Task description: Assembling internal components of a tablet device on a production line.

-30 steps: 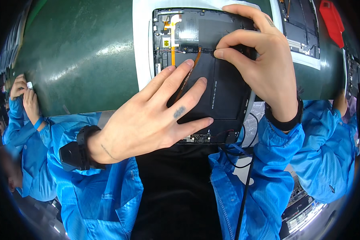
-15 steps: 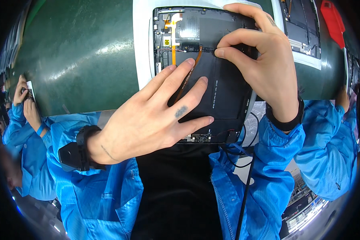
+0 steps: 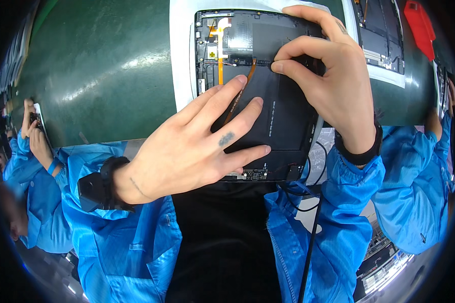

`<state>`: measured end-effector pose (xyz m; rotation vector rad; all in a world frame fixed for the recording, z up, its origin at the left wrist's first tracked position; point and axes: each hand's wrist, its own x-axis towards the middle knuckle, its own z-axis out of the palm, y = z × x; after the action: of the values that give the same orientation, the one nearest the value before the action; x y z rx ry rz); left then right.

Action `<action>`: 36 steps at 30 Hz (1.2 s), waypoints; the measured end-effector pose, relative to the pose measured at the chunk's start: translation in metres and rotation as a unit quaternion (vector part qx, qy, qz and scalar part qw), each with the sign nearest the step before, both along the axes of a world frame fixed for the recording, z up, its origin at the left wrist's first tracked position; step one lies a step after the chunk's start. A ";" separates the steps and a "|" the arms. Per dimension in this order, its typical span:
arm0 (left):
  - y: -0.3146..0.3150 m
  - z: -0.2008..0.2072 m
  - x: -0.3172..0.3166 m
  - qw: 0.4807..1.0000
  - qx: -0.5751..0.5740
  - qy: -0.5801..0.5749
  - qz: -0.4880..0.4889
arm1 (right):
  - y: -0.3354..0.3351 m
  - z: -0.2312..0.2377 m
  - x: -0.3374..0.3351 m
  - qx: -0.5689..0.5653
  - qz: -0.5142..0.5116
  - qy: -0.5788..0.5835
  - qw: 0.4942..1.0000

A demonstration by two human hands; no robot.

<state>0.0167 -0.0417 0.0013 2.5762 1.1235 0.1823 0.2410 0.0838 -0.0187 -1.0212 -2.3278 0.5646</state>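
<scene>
A tablet with its back off (image 3: pixel 288 121) lies before me, its black battery, boards and cables exposed. My left hand (image 3: pixel 197 136) rests across its left half with fingers spread, the fingertips on the battery and beside a brown ribbon cable (image 3: pixel 251 70). An orange flex cable (image 3: pixel 220 65) runs down the left side. Over the upper right part, my right hand (image 3: pixel 333 70) has thumb and index finger pinched together near the battery's top edge. Whatever may be between those fingertips is too small or hidden to make out. Its other fingers reach past the tablet's top right edge.
The tablet lies on a white mat (image 3: pixel 182 65) on a green table (image 3: pixel 106 76). Another opened tablet (image 3: pixel 381 35) lies at the right, near a red object (image 3: pixel 419 28). A black cord (image 3: pixel 313 222) hangs by my right arm. Blue-sleeved people work on both sides.
Both hands keep almost the same pose on the tablet. My left wrist has shifted very slightly right. At the far left, another person's hands have moved a little with their device.
</scene>
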 end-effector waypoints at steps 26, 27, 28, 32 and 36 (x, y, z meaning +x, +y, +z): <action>0.037 -0.014 -0.012 0.980 0.126 -0.048 0.147 | 0.007 0.000 -0.005 -0.040 0.000 0.071 0.997; 0.026 -0.011 -0.015 0.977 0.121 -0.080 0.156 | 0.006 -0.002 -0.003 -0.025 0.003 0.070 0.997; 0.009 -0.008 -0.020 0.966 0.121 -0.118 0.198 | 0.002 -0.003 -0.002 -0.008 0.006 0.068 0.998; -0.073 0.004 -0.047 0.846 -0.215 -0.242 0.423 | -0.030 0.030 0.024 0.006 -0.075 0.100 0.992; -0.122 -0.060 -0.049 0.789 -0.289 -0.334 0.428 | -0.037 0.017 0.078 0.079 -0.204 0.021 0.976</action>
<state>-0.0324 -0.1641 -0.0590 1.1525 1.6043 0.7443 0.3194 0.0468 -0.0014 -1.3459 -2.0071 0.2324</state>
